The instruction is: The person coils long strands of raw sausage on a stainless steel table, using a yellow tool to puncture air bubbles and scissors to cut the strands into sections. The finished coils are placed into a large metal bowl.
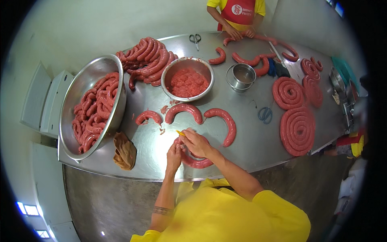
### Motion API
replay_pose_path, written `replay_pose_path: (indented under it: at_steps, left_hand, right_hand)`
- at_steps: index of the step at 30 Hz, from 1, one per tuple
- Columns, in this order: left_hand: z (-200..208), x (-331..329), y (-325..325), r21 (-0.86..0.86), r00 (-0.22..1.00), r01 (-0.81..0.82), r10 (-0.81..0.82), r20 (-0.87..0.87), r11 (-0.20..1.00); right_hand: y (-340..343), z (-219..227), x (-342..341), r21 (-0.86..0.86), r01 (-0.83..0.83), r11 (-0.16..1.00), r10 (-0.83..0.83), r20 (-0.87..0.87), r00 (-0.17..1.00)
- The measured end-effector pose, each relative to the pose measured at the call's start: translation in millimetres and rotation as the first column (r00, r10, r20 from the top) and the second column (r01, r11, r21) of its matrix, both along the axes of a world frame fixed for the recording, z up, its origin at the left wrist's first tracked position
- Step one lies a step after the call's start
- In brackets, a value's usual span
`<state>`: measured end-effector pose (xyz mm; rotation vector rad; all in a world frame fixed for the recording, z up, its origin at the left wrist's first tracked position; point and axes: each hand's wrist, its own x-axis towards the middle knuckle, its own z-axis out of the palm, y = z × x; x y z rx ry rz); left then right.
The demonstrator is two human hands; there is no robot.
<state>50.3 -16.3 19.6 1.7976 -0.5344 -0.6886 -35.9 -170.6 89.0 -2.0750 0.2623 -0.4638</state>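
Note:
A curved raw sausage (pixel 197 163) lies on the steel table right in front of me. My left hand (pixel 174 156) is closed around its near-left end. Just above and to the right, my right hand (pixel 195 142) is closed with a small yellow-handled tool (pixel 180 132) poking out past the fingers; its kind cannot be made out. Part of the sausage is hidden beneath my hands. Beyond them rest three more curved sausages: a short one (pixel 149 117), a middle one (pixel 184 111) and a longer one (pixel 227 127) on the right.
A big steel basin (pixel 66 133) of sausages stands left, beside a brown cloth (pixel 124 151). Farther back are a sausage pile (pixel 151 60), a bowl (pixel 165 82) of ground meat, scissors (pixel 265 115), a steel cup (pixel 243 76) and coiled sausages (pixel 297 131). Opposite, another person's hands (pixel 241 34) handle sausage.

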Motion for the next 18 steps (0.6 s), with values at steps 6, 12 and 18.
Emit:
replay_pose_path:
  at_steps: [6,12,18]
  left_hand:
    - [3,-8,7,0.273,0.765,0.281,-0.386,0.516,0.920]
    - [-3,10,3,0.380,0.591,0.293,-0.478,0.650,0.878]
    - [-27,22,11,0.062,0.380,-0.347,0.201,-0.903,0.936]
  right_hand:
    - [-149,89,-83,0.897,-0.218,0.386,-0.693,0.437,0.573]
    - [-180,73,-171,0.875,-0.029,0.484,-0.564,0.337,0.754]
    - [-68,-44,-205,0.596,0.393,0.700,-0.010,-0.543,0.840]
